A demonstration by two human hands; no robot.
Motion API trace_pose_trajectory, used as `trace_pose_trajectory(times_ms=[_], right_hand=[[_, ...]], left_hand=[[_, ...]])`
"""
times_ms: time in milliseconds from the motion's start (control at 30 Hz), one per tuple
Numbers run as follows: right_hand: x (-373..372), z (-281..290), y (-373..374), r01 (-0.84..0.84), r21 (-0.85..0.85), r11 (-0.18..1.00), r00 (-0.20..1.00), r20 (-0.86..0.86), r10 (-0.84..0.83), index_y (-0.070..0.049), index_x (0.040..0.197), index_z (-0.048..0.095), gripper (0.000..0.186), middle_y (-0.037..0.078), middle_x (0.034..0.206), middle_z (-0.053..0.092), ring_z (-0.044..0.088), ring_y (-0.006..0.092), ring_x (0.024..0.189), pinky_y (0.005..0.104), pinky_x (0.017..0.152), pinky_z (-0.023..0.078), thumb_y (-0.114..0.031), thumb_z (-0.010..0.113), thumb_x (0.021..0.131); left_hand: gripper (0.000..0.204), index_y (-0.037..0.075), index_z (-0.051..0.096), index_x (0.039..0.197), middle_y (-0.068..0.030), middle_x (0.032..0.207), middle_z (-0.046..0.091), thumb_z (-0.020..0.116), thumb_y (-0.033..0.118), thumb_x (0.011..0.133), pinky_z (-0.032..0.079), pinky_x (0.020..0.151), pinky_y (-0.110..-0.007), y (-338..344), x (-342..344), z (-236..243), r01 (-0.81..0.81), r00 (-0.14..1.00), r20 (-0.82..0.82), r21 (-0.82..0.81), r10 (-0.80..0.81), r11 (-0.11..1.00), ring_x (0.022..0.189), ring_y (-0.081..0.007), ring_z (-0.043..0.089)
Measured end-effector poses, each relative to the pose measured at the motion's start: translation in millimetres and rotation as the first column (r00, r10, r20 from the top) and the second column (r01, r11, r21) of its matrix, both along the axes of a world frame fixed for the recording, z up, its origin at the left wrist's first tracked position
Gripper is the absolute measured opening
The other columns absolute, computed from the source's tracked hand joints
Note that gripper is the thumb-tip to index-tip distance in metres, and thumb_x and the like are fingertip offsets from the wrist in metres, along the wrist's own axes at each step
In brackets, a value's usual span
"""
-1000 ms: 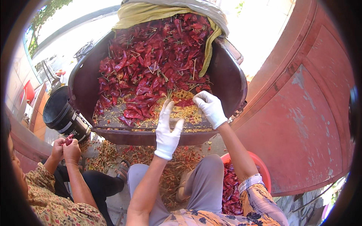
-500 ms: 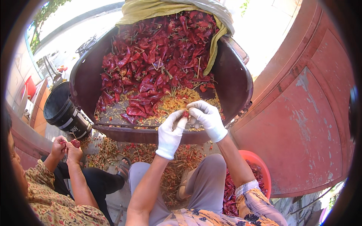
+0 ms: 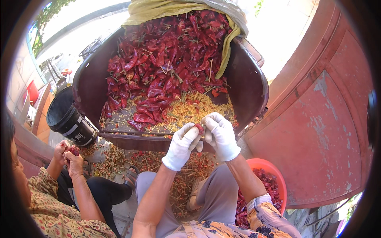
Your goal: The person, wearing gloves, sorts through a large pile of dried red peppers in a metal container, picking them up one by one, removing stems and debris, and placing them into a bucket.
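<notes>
My left hand (image 3: 180,146), in a white glove, pinches a crumpled dried red chili pepper (image 3: 199,129) between thumb and fingers. My right hand (image 3: 221,135), gloved in white too, is closed right beside the pepper, its thumb and forefinger together; whether anything is in them is hidden. Both hands are over the front edge of a dark red cart bed (image 3: 131,139). Inside it lies a big heap of dried red chilies (image 3: 162,59), with loose yellow seeds (image 3: 190,109) scattered in front of the heap.
A co-worker's hands (image 3: 71,158) hold a red chili at the left. Near them stands a black bucket (image 3: 65,115). A red basin (image 3: 279,174) of chilies sits by my right leg. Stems (image 3: 190,170) litter the ground. A yellowish sack (image 3: 158,12) covers the heap's back; a red metal panel (image 3: 309,131) is at right.
My hands have come slightly lower, and the red pepper in my left fingers now shows more. My right fingertips have shifted a little. The co-worker's hands have moved slightly.
</notes>
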State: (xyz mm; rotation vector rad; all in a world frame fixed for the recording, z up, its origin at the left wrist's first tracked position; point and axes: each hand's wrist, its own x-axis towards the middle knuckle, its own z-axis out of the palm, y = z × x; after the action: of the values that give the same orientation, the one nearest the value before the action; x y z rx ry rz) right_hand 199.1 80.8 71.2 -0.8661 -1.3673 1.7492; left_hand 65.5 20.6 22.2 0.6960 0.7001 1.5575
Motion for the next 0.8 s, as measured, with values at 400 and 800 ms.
trace_pose_trajectory(times_ms=[400, 800], right_hand=[[8, -12, 20, -0.36, -0.417, 0.835, 0.637, -0.764, -0.107, -0.008, 0.097, 0.058, 0.015, -0.001, 0.079, 0.055, 0.036, -0.0001, 0.047, 0.0151, 0.039, 0.034, -0.022, 0.052, 0.1], [40, 27, 35, -0.351, 0.144, 0.925, 0.81, 0.543, 0.222, -0.005, 0.111, 0.067, 0.03, -0.001, 0.086, 0.066, 0.053, 0.0047, 0.059, 0.021, 0.052, 0.044, -0.028, 0.057, 0.095]], left_hand=[[0.02, 0.01, 0.061, 0.099, 0.0025, 0.077, 0.055, 0.062, 0.029, 0.095, 0.038, 0.053, -0.025, -4, 6, -13, 0.124, 0.894, 0.416, 0.129, -0.168, 0.984, 0.061, -0.0064, 0.045], [0.023, 0.004, 0.057, 0.113, -0.0062, 0.09, 0.06, 0.058, 0.018, 0.095, 0.049, 0.071, -0.037, 3, -11, -7, -0.089, 0.983, 0.179, 0.203, 0.053, 0.975, 0.072, -0.0169, 0.056]])
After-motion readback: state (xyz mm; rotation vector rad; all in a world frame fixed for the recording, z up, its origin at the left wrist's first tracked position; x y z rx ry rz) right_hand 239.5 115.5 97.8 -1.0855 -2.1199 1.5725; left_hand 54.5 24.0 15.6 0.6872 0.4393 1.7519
